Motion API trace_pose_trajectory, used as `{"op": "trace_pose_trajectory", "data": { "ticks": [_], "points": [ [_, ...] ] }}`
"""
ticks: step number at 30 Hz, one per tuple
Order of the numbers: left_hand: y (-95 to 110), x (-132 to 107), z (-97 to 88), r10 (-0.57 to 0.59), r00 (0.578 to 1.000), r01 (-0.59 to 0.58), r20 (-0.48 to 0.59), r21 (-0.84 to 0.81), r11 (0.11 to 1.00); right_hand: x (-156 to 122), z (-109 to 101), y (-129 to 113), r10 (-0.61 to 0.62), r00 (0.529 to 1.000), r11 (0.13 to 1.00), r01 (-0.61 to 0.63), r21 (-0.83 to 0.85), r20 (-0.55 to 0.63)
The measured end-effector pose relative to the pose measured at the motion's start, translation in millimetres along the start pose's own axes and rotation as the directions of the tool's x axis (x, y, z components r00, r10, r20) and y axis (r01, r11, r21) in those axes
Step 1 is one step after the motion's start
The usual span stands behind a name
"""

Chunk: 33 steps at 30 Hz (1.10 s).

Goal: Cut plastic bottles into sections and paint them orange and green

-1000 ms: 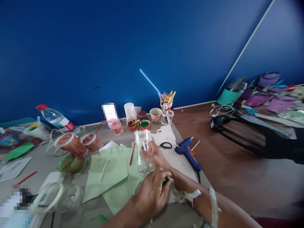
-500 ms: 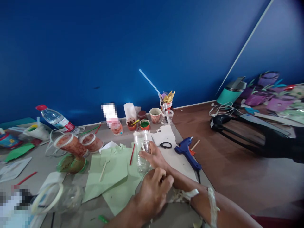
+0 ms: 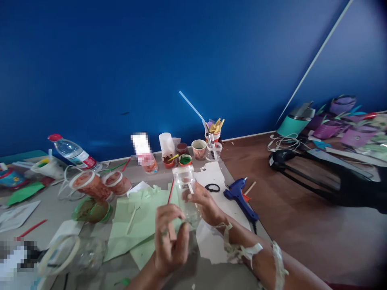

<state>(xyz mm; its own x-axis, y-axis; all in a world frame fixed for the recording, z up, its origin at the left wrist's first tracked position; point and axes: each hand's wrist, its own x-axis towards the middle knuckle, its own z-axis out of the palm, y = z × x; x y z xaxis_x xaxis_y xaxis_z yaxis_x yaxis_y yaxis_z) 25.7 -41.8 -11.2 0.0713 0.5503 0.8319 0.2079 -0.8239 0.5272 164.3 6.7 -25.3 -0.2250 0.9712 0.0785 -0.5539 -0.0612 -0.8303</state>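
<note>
My right hand (image 3: 202, 199) is wrapped round a clear plastic container (image 3: 184, 174), which looks like a cut bottle, with a pale strip along its side. Just in front and to the left, my left hand (image 3: 171, 237) is raised with fingers bent and thumb apart, and nothing shows in it. Whether it touches the container I cannot tell. Strips of whitish tape (image 3: 278, 262) cling to my right forearm. Under and beside the hands lie green paper sheets (image 3: 121, 225) with a small wooden spoon (image 3: 133, 217) on them, and white paper (image 3: 211, 245).
A blue glue gun (image 3: 240, 197) and black-handled scissors (image 3: 212, 187) lie to the right. Paint cups (image 3: 185, 160) line the back by the blue wall. Brown-smeared tubs (image 3: 87, 185), a tilted water bottle (image 3: 75, 155) and a clear jar (image 3: 87, 253) are at left.
My left hand has moved left and away from my right wrist, its fingers opening from a closed curl. The container in my right hand has shifted slightly right and tilted.
</note>
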Motion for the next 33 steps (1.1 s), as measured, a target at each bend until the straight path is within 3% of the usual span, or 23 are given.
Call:
{"op": "trace_pose_trajectory", "data": {
  "ticks": [2, 3, 5, 7, 15, 23, 33],
  "points": [
    [-13, 4, -2.4, -0.159, 0.975, 0.165, -0.155, 0.026, 0.986, 0, -1, 1, 0.014, 1.0, 0.999, -0.015, 0.032, 0.025],
    [-19, 6, -3.5, -0.28, 0.937, 0.29, -0.208, 0.021, 0.957, 0, -1, 1, 0.021, 0.999, 0.998, -0.023, 0.05, 0.035],
    [-31, 8, -5.6, -0.48, 0.843, 0.477, -0.241, -0.078, 0.876, 0, 0, 3, 0.044, 0.997, 0.995, -0.05, 0.087, 0.066],
    [-39, 9, -7.6, -0.546, 0.798, 0.534, -0.256, -0.12, 0.837, -1, 2, 4, 0.066, 0.994, 0.991, -0.075, 0.108, 0.089],
    [-42, 15, -10.5, -0.341, 0.915, 0.372, -0.217, 0.124, 0.92, -6, 8, 2, 0.004, 0.997, 0.997, 0.001, -0.072, 0.073],
    [-45, 20, -14.8, -0.297, 0.923, 0.346, -0.243, 0.193, 0.918, -8, 9, 6, 0.04, 0.991, 0.978, -0.013, -0.208, 0.126],
    [-56, 20, -22.2, -0.276, 0.935, 0.332, -0.222, 0.275, 0.902, -10, 12, 7, 0.103, 0.991, 0.94, -0.069, -0.333, 0.085]
  ]
}}
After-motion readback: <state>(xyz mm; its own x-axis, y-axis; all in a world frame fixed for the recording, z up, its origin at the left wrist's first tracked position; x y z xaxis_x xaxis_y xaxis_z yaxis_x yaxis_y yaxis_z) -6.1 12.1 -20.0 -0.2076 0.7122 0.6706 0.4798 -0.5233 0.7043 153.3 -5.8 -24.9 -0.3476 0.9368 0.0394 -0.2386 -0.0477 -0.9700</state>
